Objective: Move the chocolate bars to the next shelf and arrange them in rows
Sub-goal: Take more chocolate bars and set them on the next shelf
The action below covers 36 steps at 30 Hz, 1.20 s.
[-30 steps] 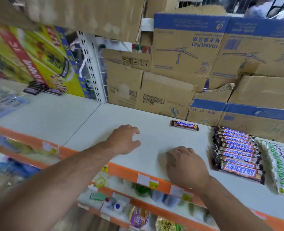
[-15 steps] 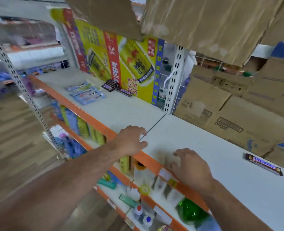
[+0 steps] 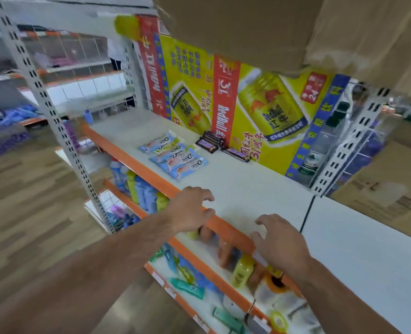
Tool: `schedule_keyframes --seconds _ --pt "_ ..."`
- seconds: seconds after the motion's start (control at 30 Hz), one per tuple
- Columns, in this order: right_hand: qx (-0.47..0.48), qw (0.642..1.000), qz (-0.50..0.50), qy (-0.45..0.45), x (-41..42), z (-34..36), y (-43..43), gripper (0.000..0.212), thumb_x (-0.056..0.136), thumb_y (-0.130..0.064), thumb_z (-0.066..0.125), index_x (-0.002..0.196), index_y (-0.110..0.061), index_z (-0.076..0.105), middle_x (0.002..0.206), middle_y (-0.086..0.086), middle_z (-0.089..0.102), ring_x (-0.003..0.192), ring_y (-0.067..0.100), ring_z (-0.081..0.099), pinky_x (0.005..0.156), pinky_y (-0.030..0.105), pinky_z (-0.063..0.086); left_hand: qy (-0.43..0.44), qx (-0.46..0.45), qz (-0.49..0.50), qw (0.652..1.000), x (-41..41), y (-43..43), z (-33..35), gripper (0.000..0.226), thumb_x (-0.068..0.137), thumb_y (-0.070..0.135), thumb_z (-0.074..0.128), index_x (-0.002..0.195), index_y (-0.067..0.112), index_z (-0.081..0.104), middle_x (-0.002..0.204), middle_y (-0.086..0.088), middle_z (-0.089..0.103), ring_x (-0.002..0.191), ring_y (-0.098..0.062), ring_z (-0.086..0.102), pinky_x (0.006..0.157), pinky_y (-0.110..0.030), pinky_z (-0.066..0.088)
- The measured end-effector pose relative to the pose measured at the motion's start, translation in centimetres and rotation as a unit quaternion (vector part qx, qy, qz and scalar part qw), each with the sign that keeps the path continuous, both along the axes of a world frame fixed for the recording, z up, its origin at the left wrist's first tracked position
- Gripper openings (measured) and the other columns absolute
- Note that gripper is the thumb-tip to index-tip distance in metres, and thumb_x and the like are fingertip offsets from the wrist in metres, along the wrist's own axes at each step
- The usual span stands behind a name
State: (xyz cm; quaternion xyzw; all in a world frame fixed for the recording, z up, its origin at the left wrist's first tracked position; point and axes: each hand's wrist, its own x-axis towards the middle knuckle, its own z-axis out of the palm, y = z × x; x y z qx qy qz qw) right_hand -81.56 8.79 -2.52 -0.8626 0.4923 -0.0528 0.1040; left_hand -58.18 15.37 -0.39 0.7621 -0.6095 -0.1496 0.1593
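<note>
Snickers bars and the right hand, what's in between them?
Only bare shelf lies between the Snickers bars and the right hand, seen in the head view.

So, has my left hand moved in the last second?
Yes, leftward: the left hand was right of the shelf seam, now it is left of it, at the orange edge.

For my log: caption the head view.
Empty left hand and right hand at shelf edge; Snickers bars, Dove packs beyond.
</note>
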Motion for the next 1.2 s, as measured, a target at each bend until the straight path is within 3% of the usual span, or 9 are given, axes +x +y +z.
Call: schedule_keyframes --seconds 0.33,0.5,0.6,0.73,0.83,0.97,1.1,1.2 --pt "0.019 1.000 0.012 -0.004 8.3 -0.9 -8.9 0.040 0.091 -0.045 0.048 0.128 -0.031 0.055 0.129 -0.007 0.054 0.116 0.013 0.053 0.093 0.030 0.047 0.000 0.005 0.023 1.000 7.5 -6.5 -0.9 0.040 0.092 0.043 0.058 0.130 0.029 0.055 0.132 0.008 0.055 0.118 -0.014 0.051 0.095 -0.027 0.043" --pt "0.024 1.000 0.013 -0.006 11.3 -1.1 -12.7 0.041 0.091 -0.045 0.049 0.128 -0.029 0.055 0.129 -0.005 0.054 0.112 0.013 0.056 0.090 0.030 0.049 0.002 -0.015 0.045 0.999 10.3 -10.6 -0.9 0.039 0.089 0.043 0.060 0.126 0.029 0.059 0.129 0.007 0.059 0.122 -0.016 0.050 0.098 -0.035 0.046" --pt "0.027 1.000 -0.007 -0.005 12.6 -1.2 -14.8 0.045 0.091 -0.043 0.049 0.132 -0.027 0.053 0.134 -0.004 0.050 0.114 0.014 0.056 0.092 0.031 0.049 -0.018 -0.025 0.025 0.999 11.5 -13.5 -0.8 0.036 0.090 0.040 0.058 0.124 0.028 0.059 0.126 0.007 0.061 0.118 -0.014 0.052 0.096 -0.032 0.045" --pt "0.014 0.999 -0.039 -0.011 14.7 -1.6 -17.4 0.055 0.092 -0.042 0.050 0.144 -0.023 0.042 0.150 -0.004 0.036 0.131 0.014 0.045 0.102 0.031 0.043 -0.015 -0.038 0.003 0.999 13.8 -18.0 -1.3 0.042 0.091 0.035 0.056 0.132 0.028 0.055 0.123 0.002 0.063 0.112 -0.015 0.056 0.090 -0.023 0.043" --pt "0.022 0.997 -0.070 0.018 16.3 -2.1 -18.9 0.067 0.094 -0.044 0.048 0.152 -0.019 0.026 0.161 -0.002 0.018 0.142 0.015 0.033 0.107 0.033 0.040 -0.054 -0.032 -0.054 0.997 15.9 -21.3 -1.7 0.046 0.092 0.031 0.054 0.137 0.027 0.049 0.135 0.001 0.057 0.123 -0.019 0.048 0.099 -0.034 0.045" --pt "0.046 0.991 -0.117 0.053 18.2 -2.4 -20.7 0.079 0.094 -0.051 0.044 0.155 -0.014 0.011 0.164 0.002 0.006 0.143 0.021 0.034 0.103 0.039 0.046 -0.099 -0.034 -0.109 0.989 18.2 -24.6 -1.9 0.048 0.092 0.024 0.054 0.139 0.022 0.046 0.139 0.000 0.054 0.127 -0.021 0.046 0.103 -0.038 0.043" --pt "0.057 0.986 -0.142 0.070 18.9 -2.2 -21.3 0.074 0.094 -0.052 0.043 0.153 -0.015 0.017 0.160 0.002 0.012 0.131 0.023 0.048 0.094 0.037 0.049 -0.132 -0.026 -0.168 0.976 19.5 -27.0 -2.2 0.044 0.091 0.022 0.057 0.134 0.023 0.049 0.131 -0.001 0.057 0.122 -0.021 0.047 0.100 -0.037 0.044" --pt "0.048 0.983 -0.168 0.049 19.0 -2.3 -20.9 0.062 0.092 -0.049 0.049 0.144 -0.019 0.033 0.146 0.001 0.030 0.113 0.024 0.058 0.079 0.035 0.050 -0.141 -0.031 -0.199 0.969 19.8 -28.2 -2.4 0.036 0.087 0.020 0.062 0.122 0.025 0.055 0.129 0.002 0.054 0.121 -0.019 0.042 0.100 -0.035 0.041"
